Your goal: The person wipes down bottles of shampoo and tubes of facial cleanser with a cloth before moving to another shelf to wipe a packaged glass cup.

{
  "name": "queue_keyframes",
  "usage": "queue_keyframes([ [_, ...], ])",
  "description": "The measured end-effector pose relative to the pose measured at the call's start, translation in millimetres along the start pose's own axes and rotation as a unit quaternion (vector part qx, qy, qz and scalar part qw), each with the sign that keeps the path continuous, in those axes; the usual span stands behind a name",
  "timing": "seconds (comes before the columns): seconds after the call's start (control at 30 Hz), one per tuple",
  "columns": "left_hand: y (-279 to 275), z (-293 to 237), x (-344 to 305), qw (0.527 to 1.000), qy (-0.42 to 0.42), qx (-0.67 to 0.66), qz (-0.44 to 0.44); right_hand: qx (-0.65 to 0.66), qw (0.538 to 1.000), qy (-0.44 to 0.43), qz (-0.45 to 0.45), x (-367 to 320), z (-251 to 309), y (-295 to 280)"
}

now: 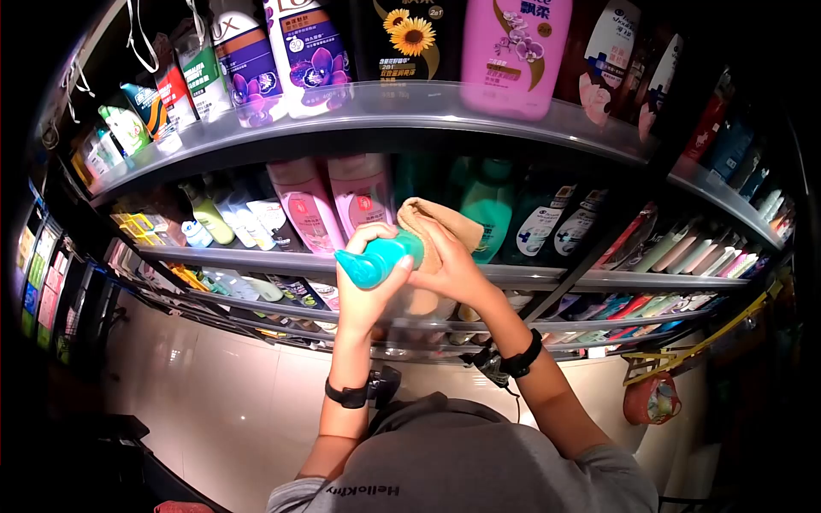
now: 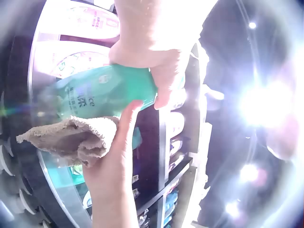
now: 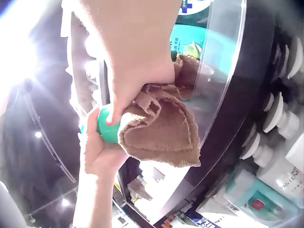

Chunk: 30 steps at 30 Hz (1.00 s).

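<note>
A green shampoo pump bottle (image 1: 402,248) is held tilted in front of the shelf, its pump head (image 1: 363,268) toward me. My left hand (image 1: 363,295) grips it near the pump end, with the thumb along its side. Round the bottle's other side, my right hand (image 1: 449,269) holds a brown cloth (image 1: 460,224) against it. In the left wrist view, printed lettering shows on the bottle's body (image 2: 104,90), and the cloth (image 2: 76,137) bunches at the right hand (image 2: 111,175). Loose folds of cloth (image 3: 161,128) hang from the right hand in the right wrist view.
Pink bottles (image 1: 363,192) and another green bottle (image 1: 489,209) stand on the shelf behind my hands. The upper shelf's clear lip (image 1: 410,107) juts out above. Low on the right are a red basket (image 1: 652,400) and a yellow frame (image 1: 701,338).
</note>
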<state>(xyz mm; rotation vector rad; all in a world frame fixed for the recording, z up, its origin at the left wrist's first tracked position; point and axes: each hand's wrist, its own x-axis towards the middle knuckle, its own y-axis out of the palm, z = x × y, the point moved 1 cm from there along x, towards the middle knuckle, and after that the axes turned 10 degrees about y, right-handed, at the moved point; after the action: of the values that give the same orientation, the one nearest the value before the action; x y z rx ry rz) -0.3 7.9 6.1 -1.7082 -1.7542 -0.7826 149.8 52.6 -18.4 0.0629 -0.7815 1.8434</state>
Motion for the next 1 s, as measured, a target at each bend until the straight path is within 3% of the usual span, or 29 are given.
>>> queue_keyframes([
  [0.23, -5, 1, -5, 0.999, 0.038, 0.038, 0.004, 0.012, 0.996, 0.02, -0.085, -28, -17, 8],
  [0.3, -7, 5, -7, 0.996, 0.072, 0.055, 0.017, 0.038, 0.994, -0.041, -0.098, -40, -21, 12],
  [0.43, -6, 10, -10, 0.995, 0.084, 0.054, 0.0, 0.095, 0.994, -0.04, -0.034, -46, 13, 13],
  [0.5, -3, 11, -16, 0.998, 0.055, 0.04, -0.014, 0.135, 0.989, -0.06, -0.008, -27, 27, 5],
  [0.57, -5, 10, -20, 0.998, -0.026, 0.004, -0.054, 0.225, 0.973, -0.044, 0.033, -5, 27, 3],
  [0.63, -7, 12, -20, 0.999, -0.009, 0.0, -0.037, 0.101, 0.991, -0.084, -0.023, 13, 13, 12],
  [0.67, -8, 11, -20, 0.999, 0.022, 0.016, -0.026, 0.025, 0.999, -0.03, 0.0, 17, 7, 9],
  [0.77, -8, 11, -19, 0.997, 0.064, 0.026, -0.023, 0.039, 0.995, -0.067, -0.07, 26, -28, 18],
  [0.83, -10, 11, -17, 0.994, 0.096, 0.044, 0.028, 0.021, 0.995, -0.073, -0.06, 14, -23, 16],
  [1.0, -1, 10, -12, 0.997, 0.073, 0.032, -0.004, 0.022, 0.988, -0.022, -0.148, -32, -11, 27],
])
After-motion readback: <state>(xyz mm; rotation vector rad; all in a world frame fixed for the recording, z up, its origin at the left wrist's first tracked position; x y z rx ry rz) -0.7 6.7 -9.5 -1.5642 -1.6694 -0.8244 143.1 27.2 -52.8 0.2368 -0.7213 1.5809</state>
